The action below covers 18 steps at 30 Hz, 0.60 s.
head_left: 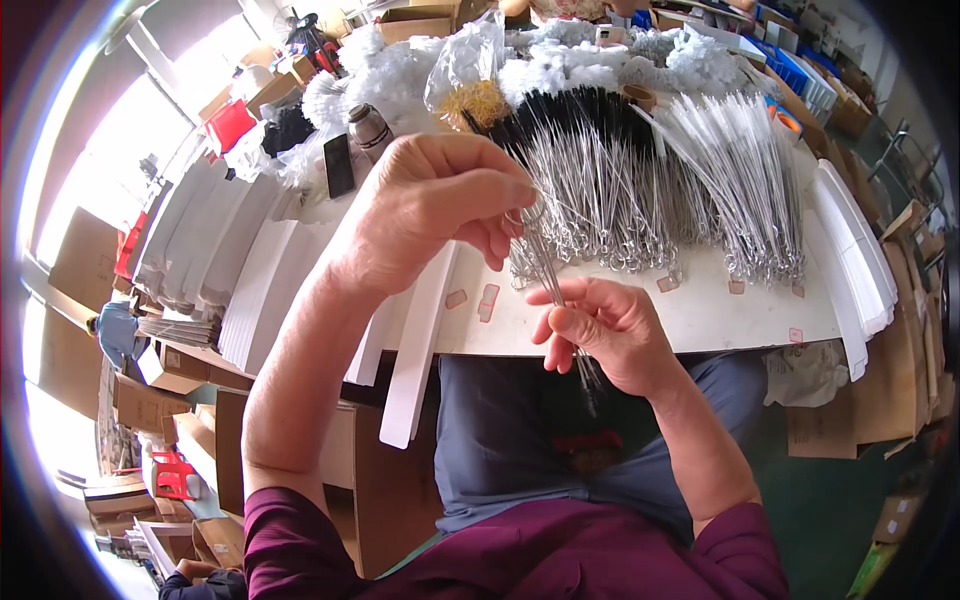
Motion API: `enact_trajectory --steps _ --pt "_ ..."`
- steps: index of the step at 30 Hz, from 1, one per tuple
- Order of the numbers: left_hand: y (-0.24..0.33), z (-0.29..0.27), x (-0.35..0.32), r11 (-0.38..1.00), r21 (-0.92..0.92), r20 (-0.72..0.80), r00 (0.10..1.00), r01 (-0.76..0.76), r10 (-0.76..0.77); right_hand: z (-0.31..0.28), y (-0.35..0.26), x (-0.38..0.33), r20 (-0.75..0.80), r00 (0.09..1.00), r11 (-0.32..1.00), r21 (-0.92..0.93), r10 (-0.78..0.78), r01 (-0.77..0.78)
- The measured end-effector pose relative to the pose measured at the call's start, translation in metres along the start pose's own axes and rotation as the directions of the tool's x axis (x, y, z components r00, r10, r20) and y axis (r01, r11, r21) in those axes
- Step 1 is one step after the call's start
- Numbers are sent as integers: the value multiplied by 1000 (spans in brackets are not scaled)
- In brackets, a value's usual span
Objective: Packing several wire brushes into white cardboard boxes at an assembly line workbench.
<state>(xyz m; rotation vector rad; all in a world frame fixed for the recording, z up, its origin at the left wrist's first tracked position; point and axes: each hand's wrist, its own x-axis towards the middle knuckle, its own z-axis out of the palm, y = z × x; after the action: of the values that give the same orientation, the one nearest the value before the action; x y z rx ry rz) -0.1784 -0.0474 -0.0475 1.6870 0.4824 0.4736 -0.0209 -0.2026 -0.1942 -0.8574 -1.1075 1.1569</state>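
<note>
Several thin wire brushes (545,262) hang between my hands over the table's front edge, wire loops up and dark bristle ends down. At the top, my left hand (430,200) pinches the looped ends between thumb and fingers. Lower down, my right hand (615,330) has its thumb and fingers closed around the wires. Behind them lies a thick pile of black-bristled brushes (600,180), loops toward me. To its right is a pile of white-bristled brushes (740,190).
Flat white cartons (265,295) are stacked at left, and others (850,250) at right. A phone (339,166) and a flask (370,130) stand behind my left hand. Yellow ties (475,103) lie near a clear bag. Small red-edged packets (488,303) dot the white table (620,310).
</note>
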Motion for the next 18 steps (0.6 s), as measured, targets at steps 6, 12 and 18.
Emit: enact_trajectory --steps 6,12,18 --pt "-19 -5 2 997 -13 97 993 75 -73 -4 0 -16 0 995 995 -35 98 -98" --pt "-29 5 -2 984 -78 29 987 158 -157 0 6 -20 -76 995 997 -24 71 -73" --pt "-48 15 -6 994 -94 -9 998 58 -59 -4 9 -22 -109 993 999 -14 50 -52"
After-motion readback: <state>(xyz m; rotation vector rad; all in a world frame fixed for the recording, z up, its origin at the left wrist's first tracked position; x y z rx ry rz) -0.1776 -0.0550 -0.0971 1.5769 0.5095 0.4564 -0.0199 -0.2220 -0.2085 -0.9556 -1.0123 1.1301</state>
